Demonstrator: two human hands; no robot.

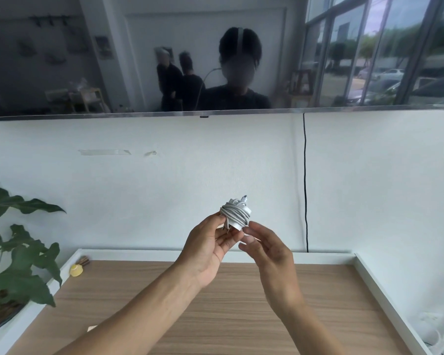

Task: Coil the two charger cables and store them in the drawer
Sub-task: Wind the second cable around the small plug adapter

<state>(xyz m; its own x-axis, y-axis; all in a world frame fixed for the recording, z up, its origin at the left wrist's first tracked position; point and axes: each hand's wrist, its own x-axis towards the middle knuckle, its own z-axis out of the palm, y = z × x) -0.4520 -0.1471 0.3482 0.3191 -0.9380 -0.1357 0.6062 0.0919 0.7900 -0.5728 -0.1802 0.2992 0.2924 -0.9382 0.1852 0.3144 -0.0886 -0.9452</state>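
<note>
White charger (235, 215) upright; left hand (210, 252) pinching.

Wall-mounted television (139, 60) above a wood-grain tabletop (241, 316).
A black cord (305, 180) hangs down the white wall below the screen, tape strips (104, 151) stick to the wall, and a leafy plant (16, 265) stands left, beside a small yellow round object (76, 270).
</note>
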